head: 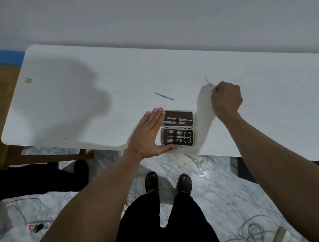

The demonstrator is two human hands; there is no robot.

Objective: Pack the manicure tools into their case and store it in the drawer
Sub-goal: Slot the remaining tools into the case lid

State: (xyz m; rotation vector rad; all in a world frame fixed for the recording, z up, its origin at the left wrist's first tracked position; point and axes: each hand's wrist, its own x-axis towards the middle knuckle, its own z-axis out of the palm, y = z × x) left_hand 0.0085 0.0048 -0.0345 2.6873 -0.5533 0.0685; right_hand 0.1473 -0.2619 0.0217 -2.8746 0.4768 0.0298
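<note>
The manicure case point(177, 128) lies open near the front edge of the white table point(83, 99), with scissors, clippers and other metal tools strapped inside both halves. My left hand point(148, 133) rests flat against the case's left side, thumb along its front edge. My right hand point(226, 98) is closed on a thin metal tool point(208, 82), whose tip sticks out to the upper left above the table. A loose metal cuticle pusher point(164, 96) lies on the table just behind the case.
A wall runs behind the table. Below the front edge is marble floor with my feet in sandals point(168, 181), a power strip point(38, 227) at lower left and coiled cables point(252, 234) at lower right. A wooden frame point(53, 157) stands under the table's left part.
</note>
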